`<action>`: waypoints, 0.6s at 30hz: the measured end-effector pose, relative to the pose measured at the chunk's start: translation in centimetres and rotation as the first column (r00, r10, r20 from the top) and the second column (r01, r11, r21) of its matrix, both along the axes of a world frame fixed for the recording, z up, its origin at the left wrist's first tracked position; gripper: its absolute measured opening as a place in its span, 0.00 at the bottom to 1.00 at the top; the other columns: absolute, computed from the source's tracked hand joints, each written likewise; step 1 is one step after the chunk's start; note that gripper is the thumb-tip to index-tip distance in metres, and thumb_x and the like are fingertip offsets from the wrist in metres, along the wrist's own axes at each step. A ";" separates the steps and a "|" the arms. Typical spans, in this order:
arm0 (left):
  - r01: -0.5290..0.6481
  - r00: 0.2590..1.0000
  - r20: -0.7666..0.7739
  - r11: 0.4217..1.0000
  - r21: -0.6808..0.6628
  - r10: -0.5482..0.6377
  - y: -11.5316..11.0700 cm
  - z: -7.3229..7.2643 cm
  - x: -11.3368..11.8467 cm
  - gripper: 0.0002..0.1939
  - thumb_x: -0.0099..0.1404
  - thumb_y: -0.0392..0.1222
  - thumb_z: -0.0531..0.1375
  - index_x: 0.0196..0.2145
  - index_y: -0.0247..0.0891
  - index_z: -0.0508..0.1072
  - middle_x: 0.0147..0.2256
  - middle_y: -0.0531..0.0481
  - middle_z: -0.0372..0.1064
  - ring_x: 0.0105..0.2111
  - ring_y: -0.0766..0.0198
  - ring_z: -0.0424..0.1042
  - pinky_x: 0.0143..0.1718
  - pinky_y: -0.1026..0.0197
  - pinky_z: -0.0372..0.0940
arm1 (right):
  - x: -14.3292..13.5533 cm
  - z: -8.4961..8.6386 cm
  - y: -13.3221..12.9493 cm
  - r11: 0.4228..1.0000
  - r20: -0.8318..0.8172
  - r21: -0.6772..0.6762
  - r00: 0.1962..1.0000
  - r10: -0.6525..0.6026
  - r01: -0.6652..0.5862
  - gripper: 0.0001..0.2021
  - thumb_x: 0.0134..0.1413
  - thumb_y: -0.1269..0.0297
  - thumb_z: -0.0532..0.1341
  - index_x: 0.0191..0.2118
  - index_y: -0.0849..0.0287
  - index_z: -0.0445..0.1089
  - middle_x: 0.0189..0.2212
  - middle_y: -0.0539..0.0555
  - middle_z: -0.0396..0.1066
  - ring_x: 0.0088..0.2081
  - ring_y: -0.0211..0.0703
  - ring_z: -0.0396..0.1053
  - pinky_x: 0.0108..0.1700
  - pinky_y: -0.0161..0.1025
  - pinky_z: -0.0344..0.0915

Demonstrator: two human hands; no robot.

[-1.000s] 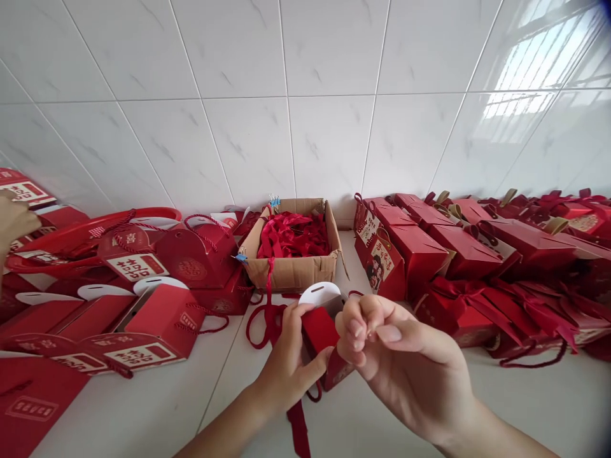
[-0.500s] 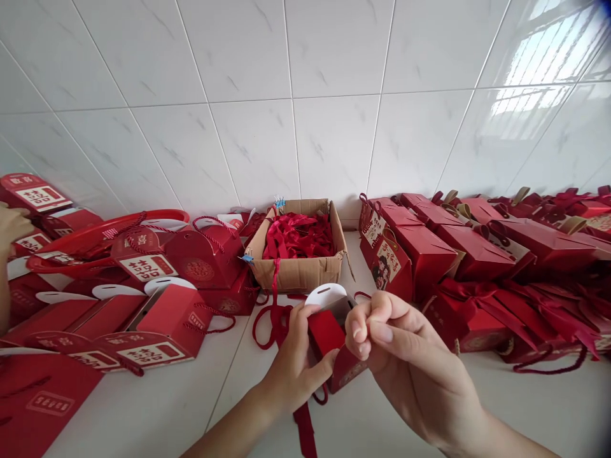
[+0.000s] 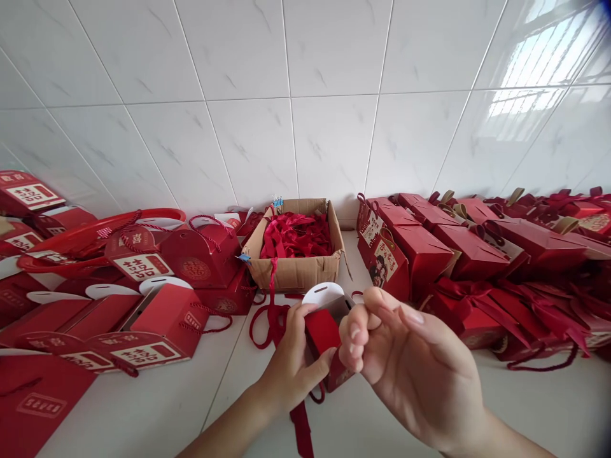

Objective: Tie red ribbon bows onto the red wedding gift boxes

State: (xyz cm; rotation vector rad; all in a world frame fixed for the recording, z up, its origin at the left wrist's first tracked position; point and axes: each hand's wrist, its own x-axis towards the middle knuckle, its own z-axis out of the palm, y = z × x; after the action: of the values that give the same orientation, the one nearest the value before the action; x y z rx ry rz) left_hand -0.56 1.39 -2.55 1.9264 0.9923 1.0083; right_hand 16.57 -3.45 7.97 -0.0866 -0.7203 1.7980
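My left hand (image 3: 296, 366) is closed around a small red gift box (image 3: 323, 334), fingers along its far left edge and thumb across the near side. The box stands on the pale surface with its white-backed, slotted handle flap raised behind. My right hand (image 3: 422, 372) hovers in front of the box's right side, palm turned up. Its fingers are loosely curled and its thumb is lifted off them; nothing shows in it. A dark red ribbon (image 3: 301, 427) runs behind my left wrist and out towards me, with loops left of the box.
A cardboard box (image 3: 291, 273) full of red ribbons stands by the tiled wall. Red gift boxes with cord handles (image 3: 162, 318) and a red plastic basket (image 3: 143, 216) crowd the left. Rows of closed red boxes (image 3: 424, 248) and ribbon-tied boxes (image 3: 477, 318) fill the right.
My right hand's thumb and forefinger have come apart from a pinch, and the palm has turned further up. A hand at the far left edge has gone from view.
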 end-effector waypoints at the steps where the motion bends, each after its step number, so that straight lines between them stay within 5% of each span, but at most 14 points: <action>1: 0.015 1.000 -0.004 1.000 -0.016 -0.015 0.0 -0.1 0.0 0.32 0.62 0.56 0.59 0.57 0.43 0.51 0.55 0.39 0.55 0.55 0.46 0.61 0.56 0.39 0.59 | 0.0 0.0 0.0 1.000 -0.009 -0.006 1.000 0.004 -0.004 0.08 0.57 0.62 0.61 0.28 0.59 0.69 0.28 0.53 0.73 0.32 0.36 0.70 0.36 0.31 0.67; 18: 0.016 1.000 -0.023 0.999 0.030 -0.015 0.1 -0.3 0.1 0.31 0.64 0.59 0.55 0.58 0.45 0.49 0.56 0.40 0.49 0.59 0.46 0.53 0.59 0.37 0.55 | 0.0 -0.4 0.3 0.998 -0.001 -0.034 0.999 0.050 -0.050 0.06 0.54 0.63 0.67 0.31 0.58 0.73 0.31 0.50 0.78 0.32 0.32 0.76 0.35 0.24 0.71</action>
State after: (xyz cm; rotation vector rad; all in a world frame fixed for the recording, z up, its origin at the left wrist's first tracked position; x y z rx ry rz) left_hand -0.50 1.45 -2.87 1.9712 0.9783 1.0005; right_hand 16.60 -3.18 7.56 -0.0913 -0.6974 1.8583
